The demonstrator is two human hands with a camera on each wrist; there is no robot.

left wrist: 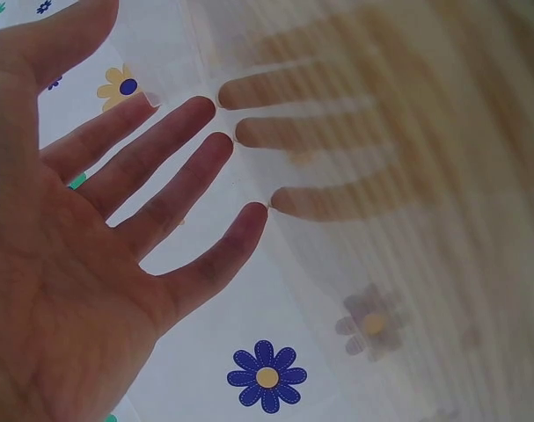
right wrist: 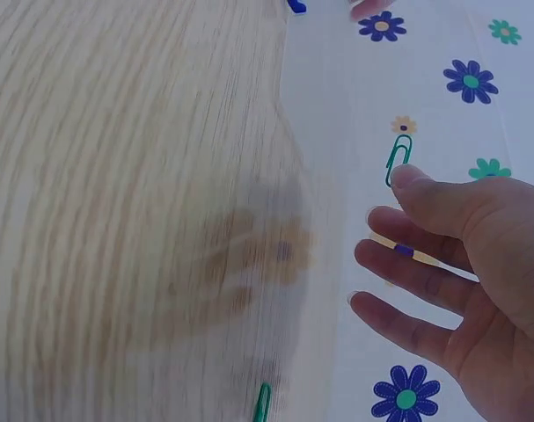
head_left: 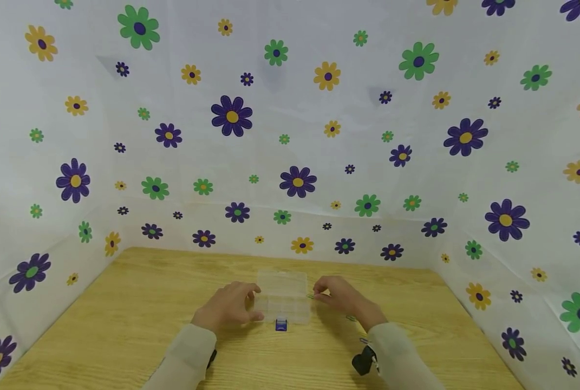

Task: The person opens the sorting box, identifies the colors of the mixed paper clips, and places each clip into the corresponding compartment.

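The right hand (head_left: 338,294) pinched a green clip (right wrist: 398,153) beside the open box (head_left: 284,284) on the worktop (head_left: 280,363); the left hand (head_left: 230,306) was spread at the box's left edge.

Clear box (head_left: 294,310) sits btwn L hand (head_left: 232,305) & R hand (head_left: 338,294), so both its sides are hemmed in; way in from above is free. Blue clip (head_left: 281,325) obstructs approx. mid of box's front edge. Green paper clip (head_left: 311,296), pinched in R hand, juts twd box's R side. 2nd green clip (head_left: 351,318) lies low nr R wrist. Open worktop (head_left: 280,363) btwn forearms gives room, tho black device (head_left: 364,360) at R cuff (head_left: 384,333) narrows it. Flowered cloth (head_left: 270,157) bars back + both sides.
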